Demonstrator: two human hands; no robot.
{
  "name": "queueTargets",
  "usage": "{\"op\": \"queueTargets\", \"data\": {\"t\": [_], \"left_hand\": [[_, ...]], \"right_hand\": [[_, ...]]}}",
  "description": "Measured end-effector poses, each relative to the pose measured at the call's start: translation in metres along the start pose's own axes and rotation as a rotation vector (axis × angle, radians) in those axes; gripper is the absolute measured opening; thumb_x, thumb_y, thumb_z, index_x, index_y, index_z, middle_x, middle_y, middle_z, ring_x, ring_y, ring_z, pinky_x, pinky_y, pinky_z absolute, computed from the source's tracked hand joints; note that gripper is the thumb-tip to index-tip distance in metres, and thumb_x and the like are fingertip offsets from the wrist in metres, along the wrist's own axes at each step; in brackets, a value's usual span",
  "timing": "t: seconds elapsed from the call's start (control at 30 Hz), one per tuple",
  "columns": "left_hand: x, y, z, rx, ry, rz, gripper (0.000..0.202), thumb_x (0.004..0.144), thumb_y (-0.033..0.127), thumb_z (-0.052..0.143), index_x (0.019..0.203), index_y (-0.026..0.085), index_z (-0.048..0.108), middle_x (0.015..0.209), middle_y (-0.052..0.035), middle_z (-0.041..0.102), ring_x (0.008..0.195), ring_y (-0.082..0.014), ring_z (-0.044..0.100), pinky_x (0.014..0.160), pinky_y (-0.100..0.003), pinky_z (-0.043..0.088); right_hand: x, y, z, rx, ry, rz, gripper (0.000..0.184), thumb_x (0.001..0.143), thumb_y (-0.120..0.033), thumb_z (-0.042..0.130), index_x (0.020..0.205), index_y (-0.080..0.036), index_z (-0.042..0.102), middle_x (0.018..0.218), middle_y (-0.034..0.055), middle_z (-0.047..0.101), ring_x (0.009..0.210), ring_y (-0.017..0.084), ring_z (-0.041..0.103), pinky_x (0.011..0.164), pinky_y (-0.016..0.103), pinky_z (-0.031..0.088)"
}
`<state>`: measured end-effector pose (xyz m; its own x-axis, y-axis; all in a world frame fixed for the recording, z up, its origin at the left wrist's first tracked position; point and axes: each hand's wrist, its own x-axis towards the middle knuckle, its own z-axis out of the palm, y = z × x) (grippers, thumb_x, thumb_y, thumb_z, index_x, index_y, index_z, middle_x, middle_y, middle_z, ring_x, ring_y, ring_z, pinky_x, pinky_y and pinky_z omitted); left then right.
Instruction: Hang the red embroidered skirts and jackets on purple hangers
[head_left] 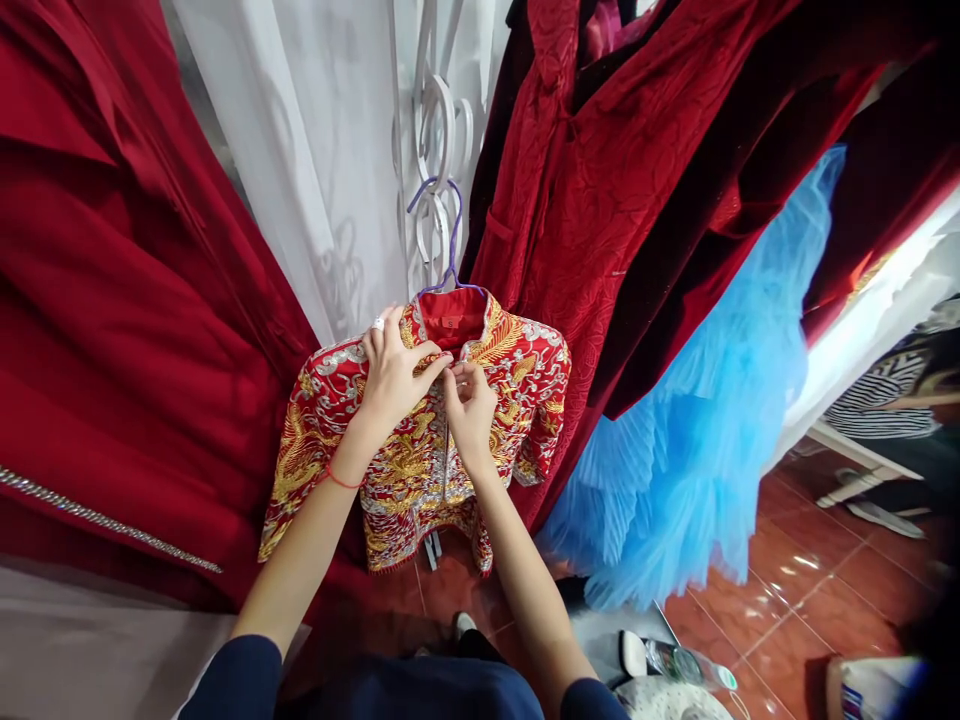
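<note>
A red jacket (409, 450) with gold and silver embroidery hangs in front of me on a purple hanger (453, 235), hooked on a white metal scroll rack. My left hand (396, 368) lies on the jacket's chest below the collar, its thumb and fingers closed on the cloth by the front opening. Right beside it, my right hand (469, 395) pinches the other front edge near the neck. Fingertips of both hands almost meet at the top of the opening. Whatever small fastening is between them is hidden by the fingers. A red label shows inside the collar.
Dark red gowns (112, 330) hang at the left, and a red patterned dress (577, 220) hangs at the right. Beyond it is a blue tulle dress (675, 440). A plastic bottle (686, 665) lies low at the right above the red tiled floor (795, 570).
</note>
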<state>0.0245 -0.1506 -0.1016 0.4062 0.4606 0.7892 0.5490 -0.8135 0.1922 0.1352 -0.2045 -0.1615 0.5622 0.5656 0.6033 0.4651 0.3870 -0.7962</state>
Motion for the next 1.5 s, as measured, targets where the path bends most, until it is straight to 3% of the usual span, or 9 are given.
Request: {"op": "queueTargets", "data": {"t": [0.1,0.33,0.47,0.67,0.8,1.1,1.23,1.33,1.5], "left_hand": [[0.0,0.001,0.0,-0.017,0.003,0.006,0.021,0.092,0.039,0.061,0.1,0.027,0.076,0.155,-0.0084,0.035,0.146,-0.0383,0.028,0.116,-0.063,0.028],[0.0,0.008,0.003,0.015,-0.027,-0.039,0.02,0.087,0.043,0.068,0.094,0.025,0.073,0.157,-0.0084,0.033,0.147,-0.0398,0.026,0.116,-0.064,0.027],[0.001,0.012,0.007,0.066,-0.015,-0.073,0.024,0.085,0.045,0.07,0.094,0.023,0.071,0.156,-0.0112,0.034,0.147,-0.0412,0.026,0.117,-0.066,0.023],[-0.002,0.012,0.009,0.078,-0.002,-0.085,0.019,0.09,0.04,0.065,0.094,0.024,0.073,0.158,-0.0092,0.033,0.145,-0.0411,0.029,0.118,-0.065,0.023],[-0.004,0.011,0.012,0.066,0.026,-0.099,0.016,0.091,0.037,0.063,0.095,0.025,0.073,0.159,-0.0058,0.034,0.146,-0.0396,0.029,0.118,-0.065,0.023],[-0.013,0.015,0.015,0.121,0.094,-0.128,0.016,0.09,0.037,0.066,0.102,0.028,0.072,0.161,-0.0044,0.034,0.15,-0.0366,0.026,0.12,-0.063,0.021],[-0.047,0.031,0.035,0.166,0.086,-0.191,0.066,0.085,0.038,0.071,0.146,0.028,0.048,0.167,-0.0147,0.015,0.154,-0.0418,0.009,0.119,-0.068,0.013],[-0.077,0.035,0.058,0.183,0.123,-0.306,0.085,0.086,0.035,0.069,0.158,0.018,0.026,0.167,-0.0231,0.006,0.154,-0.043,0.001,0.12,-0.067,0.015],[-0.095,0.02,0.072,0.175,0.108,-0.407,0.07,0.093,0.02,0.051,0.158,0.022,0.027,0.167,-0.0167,0.015,0.155,-0.0356,0.003,0.122,-0.064,0.012]], "right_hand": [[0.003,-0.002,-0.003,-0.192,0.05,-0.014,0.021,0.096,-0.04,0.052,0.099,-0.02,0.055,0.089,0.0043,0.069,0.061,0.013,0.058,0.061,0.027,0.044],[0.013,-0.002,-0.006,-0.388,-0.06,0.001,0.018,0.095,-0.03,0.047,0.096,-0.017,0.059,0.082,0.0094,0.07,0.065,0.019,0.061,0.065,0.031,0.044],[0.015,-0.002,-0.008,-0.154,-0.111,0.091,0.01,0.089,-0.029,0.05,0.087,-0.019,0.055,0.068,0.0013,0.061,0.058,0.015,0.054,0.059,0.027,0.043],[0.021,-0.008,-0.014,0.354,-0.336,0.346,0.03,0.086,-0.043,0.052,0.066,-0.023,0.044,0.048,-0.0087,0.043,0.038,0.008,0.035,0.041,0.022,0.03],[0.019,-0.004,-0.013,0.419,-0.291,0.357,0.03,0.082,-0.04,0.054,0.06,-0.021,0.049,0.045,-0.0086,0.041,0.037,0.007,0.034,0.039,0.021,0.029],[-0.061,0.075,-0.019,0.364,-0.353,0.591,0.034,0.08,-0.048,0.052,0.059,-0.021,0.052,0.039,-0.0052,0.047,0.031,0.011,0.042,0.038,0.025,0.031],[-0.088,0.096,-0.022,0.343,-0.337,0.639,0.036,0.08,-0.053,0.051,0.064,-0.021,0.055,0.04,-0.005,0.047,0.033,0.012,0.043,0.038,0.026,0.033],[-0.096,0.102,-0.026,0.314,-0.327,0.644,0.036,0.082,-0.052,0.051,0.066,-0.02,0.056,0.042,-0.0052,0.048,0.036,0.012,0.043,0.042,0.026,0.036],[-0.114,0.116,-0.033,0.222,-0.331,0.664,0.037,0.082,-0.054,0.05,0.066,-0.021,0.053,0.045,-0.006,0.045,0.04,0.011,0.042,0.044,0.025,0.036]]}}
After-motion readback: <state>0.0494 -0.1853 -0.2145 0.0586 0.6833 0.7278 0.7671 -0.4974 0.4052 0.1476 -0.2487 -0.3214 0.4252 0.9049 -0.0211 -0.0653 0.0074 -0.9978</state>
